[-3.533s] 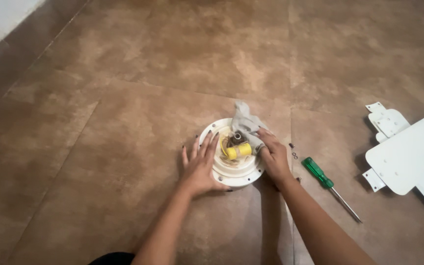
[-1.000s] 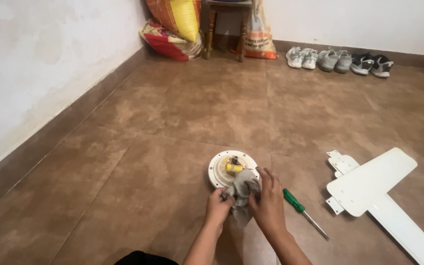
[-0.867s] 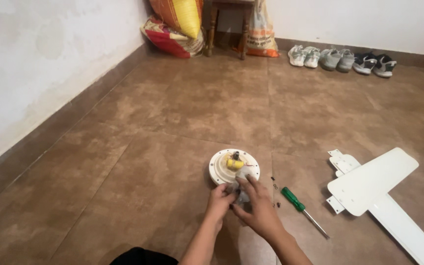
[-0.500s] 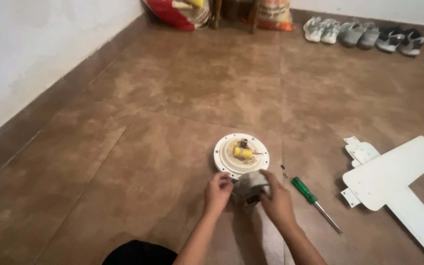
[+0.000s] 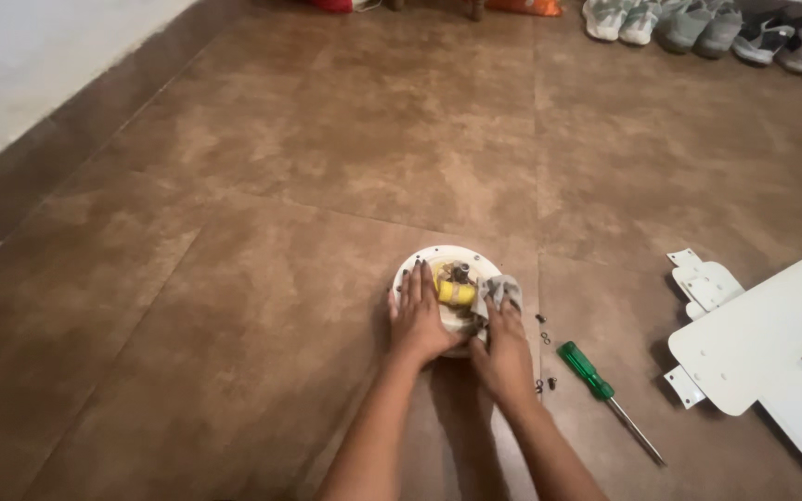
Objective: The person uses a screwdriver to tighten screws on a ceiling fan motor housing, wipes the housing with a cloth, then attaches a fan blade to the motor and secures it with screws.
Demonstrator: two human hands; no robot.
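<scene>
Here, round white fan motor point(image 5: 445, 278), yellow-cored, lies under both hands.

A green screwdriver point(image 5: 605, 396) lies on the brown tile floor point(image 5: 234, 278). Small screws point(image 5: 544, 329) sit near it. White fan blades point(image 5: 763, 343) lie beside it. Shoes point(image 5: 707, 23) line the far wall.

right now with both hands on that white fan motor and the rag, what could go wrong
The small loose screws lie on the floor right beside the right hand; a sweep of the rag could scatter them. The screwdriver lies close by and could roll if nudged. The left hand lies flat on the motor housing, near the yellow winding.
</scene>
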